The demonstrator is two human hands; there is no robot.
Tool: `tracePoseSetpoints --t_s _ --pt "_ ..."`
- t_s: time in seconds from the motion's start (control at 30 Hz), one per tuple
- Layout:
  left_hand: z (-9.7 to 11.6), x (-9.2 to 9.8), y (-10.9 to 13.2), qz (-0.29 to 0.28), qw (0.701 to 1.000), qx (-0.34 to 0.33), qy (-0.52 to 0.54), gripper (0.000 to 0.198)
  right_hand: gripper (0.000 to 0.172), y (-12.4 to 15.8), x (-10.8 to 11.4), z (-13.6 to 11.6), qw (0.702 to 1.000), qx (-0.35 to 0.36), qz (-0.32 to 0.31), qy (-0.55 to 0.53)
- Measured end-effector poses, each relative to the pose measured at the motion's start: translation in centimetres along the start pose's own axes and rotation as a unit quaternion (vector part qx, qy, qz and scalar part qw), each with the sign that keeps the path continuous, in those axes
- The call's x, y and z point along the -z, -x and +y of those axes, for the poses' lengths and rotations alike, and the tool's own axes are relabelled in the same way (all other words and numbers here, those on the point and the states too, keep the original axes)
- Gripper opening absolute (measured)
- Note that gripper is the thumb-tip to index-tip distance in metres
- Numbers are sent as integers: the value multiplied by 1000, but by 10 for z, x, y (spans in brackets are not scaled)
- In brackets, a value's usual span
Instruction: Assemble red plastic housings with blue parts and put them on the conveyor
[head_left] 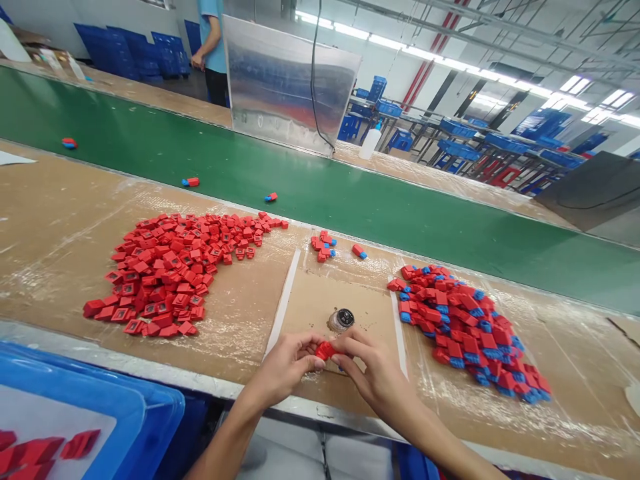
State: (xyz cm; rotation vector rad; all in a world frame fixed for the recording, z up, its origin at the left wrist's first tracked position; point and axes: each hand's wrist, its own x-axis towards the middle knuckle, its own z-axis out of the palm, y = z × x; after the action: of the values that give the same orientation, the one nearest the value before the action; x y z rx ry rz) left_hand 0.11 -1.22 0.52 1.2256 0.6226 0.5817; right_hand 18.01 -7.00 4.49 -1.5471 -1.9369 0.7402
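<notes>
Low over the cardboard mat, my left hand point(285, 367) pinches a small red plastic piece point(325, 351) between thumb and fingers. My right hand point(373, 367) grips the same spot from the other side, its fingertips closed on the red plastic. Whether this is one piece or two pressed together, I cannot tell; fingers cover much of it. A speck of blue shows under my right fingertips. Just beyond my hands stands a small clear jar with a black top point(344, 319).
Red pieces point(170, 267) are heaped at left, red-and-blue pieces point(465, 327) at right. A few more pieces point(324, 245) lie beyond the mat point(310, 300). A green belt point(400, 207) crosses behind, carrying several pieces. Blue bins point(165, 413) stand lower left. A person point(213, 47) stands behind.
</notes>
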Motion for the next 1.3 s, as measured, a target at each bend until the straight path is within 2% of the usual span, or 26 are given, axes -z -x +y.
tracePoseSetpoints --t_s 0.43,0.5,0.57,0.63,0.67,0.7,0.77,0.83,0.9,1.0,1.07,1.2,1.3 --pt "-1 3 -2 4 999 -7 -48 27 15 0 -16 2 998 0 66 16" --pt "4 6 -3 -10 999 15 -51 38 14 -2 -5 1 997 -3 73 25" --pt "14 17 -3 -1 996 35 -82 55 17 -8 19 6 995 -15 84 51" --pt "29 37 -7 73 984 24 -158 59 18 -18 56 19 986 -58 89 128" --pt "37 49 -9 142 966 2 -214 54 18 -25 76 29 976 -88 79 184" --pt "45 62 -13 222 935 -20 -276 49 20 -32 95 41 960 -123 59 245" --pt "58 87 -22 360 840 -40 -405 42 18 -48 128 67 942 -159 42 294" --pt "66 106 -32 427 750 -13 -505 40 16 -66 151 90 932 -178 19 317" --pt "66 118 -42 434 703 41 -562 42 14 -84 164 106 924 -187 -16 332" --pt "61 126 -55 420 681 97 -593 39 16 -115 169 116 920 -185 -55 342" --pt "58 127 -62 424 674 110 -595 34 23 -141 161 116 924 -171 -61 338" --pt "64 127 -72 438 653 125 -605 28 38 -190 127 115 939 -137 -77 304" --pt "70 126 -78 437 635 150 -619 22 37 -211 105 119 949 -123 -98 274"
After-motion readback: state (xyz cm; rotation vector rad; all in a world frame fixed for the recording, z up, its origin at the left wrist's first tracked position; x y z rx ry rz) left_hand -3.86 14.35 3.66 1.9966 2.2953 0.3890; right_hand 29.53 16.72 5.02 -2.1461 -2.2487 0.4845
